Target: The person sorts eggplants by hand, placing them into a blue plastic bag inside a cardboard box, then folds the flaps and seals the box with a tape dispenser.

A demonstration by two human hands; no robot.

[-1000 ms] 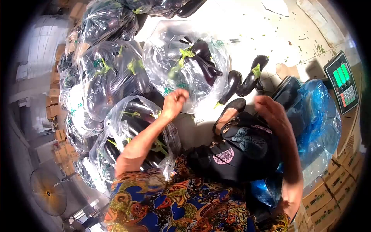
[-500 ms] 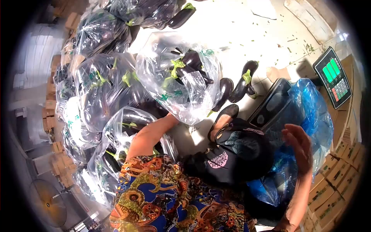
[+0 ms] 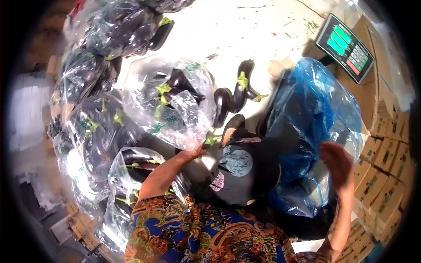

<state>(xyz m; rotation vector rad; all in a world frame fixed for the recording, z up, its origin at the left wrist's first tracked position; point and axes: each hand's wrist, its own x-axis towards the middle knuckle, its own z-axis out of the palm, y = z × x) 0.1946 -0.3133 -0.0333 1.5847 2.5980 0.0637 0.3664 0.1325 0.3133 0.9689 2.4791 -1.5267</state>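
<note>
My left hand is at the near rim of a clear plastic bag that holds several eggplants. Its fingers are closed on an eggplant; the green cap shows to the right of the hand, and most of the body is hidden. My right hand is raised on the right, fingers loosely stretched and nothing in them, in front of a blue plastic bag. Loose eggplants lie on the floor just beyond the clear bag, one crossing another.
Clear bags full of eggplants crowd the left side. A scale display with green readouts stands at the upper right. Stacked cardboard boxes line the right edge. Leaf scraps dot the pale floor.
The view has swung to the right. My left hand, earlier partly behind the bag rim, now shows with a green eggplant cap beside it. My right hand stays raised.
</note>
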